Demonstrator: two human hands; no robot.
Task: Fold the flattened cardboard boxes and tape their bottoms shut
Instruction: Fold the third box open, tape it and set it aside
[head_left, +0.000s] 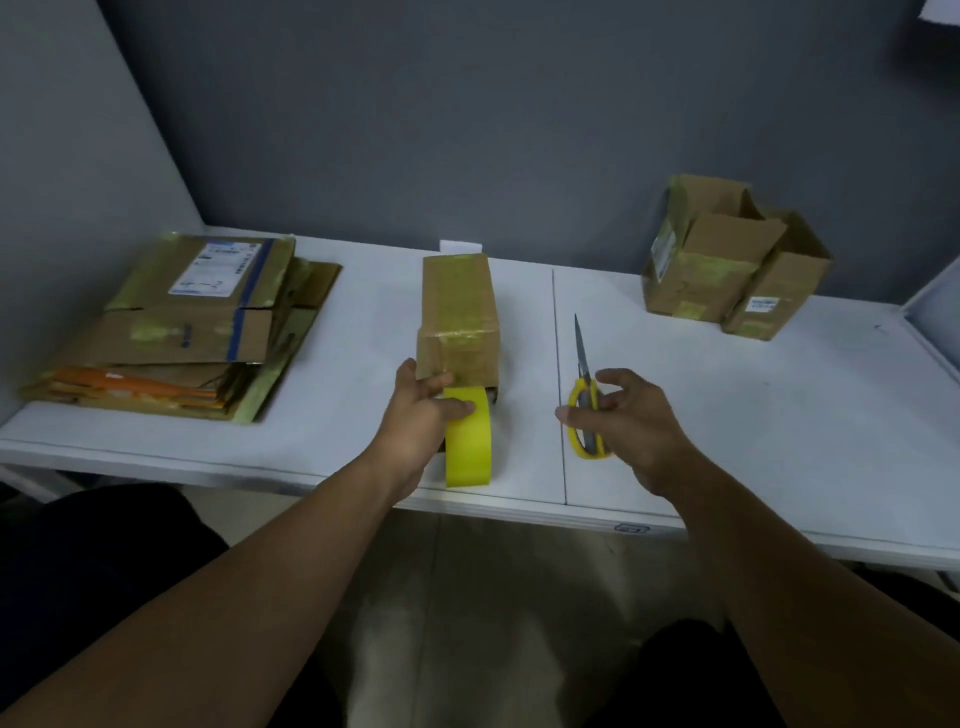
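A folded cardboard box (458, 317) lies on its side in the middle of the white table (727, 415), its surfaces streaked with tape. A yellow tape roll (469, 447) stands on edge just in front of it. My left hand (423, 410) grips the top of the roll, fingers curled over it, thumb near the box's near corner. Yellow-handled scissors (586, 400) lie on the table to the right, blades pointing away. My right hand (618, 415) hovers over the scissor handles with fingers loosely spread, holding nothing.
A stack of flattened cardboard boxes (187, 322) lies at the table's left end. Two assembled open boxes (727, 265) stand at the back right. A grey wall runs behind the table, and a seam (558, 384) splits the tabletop beside the scissors.
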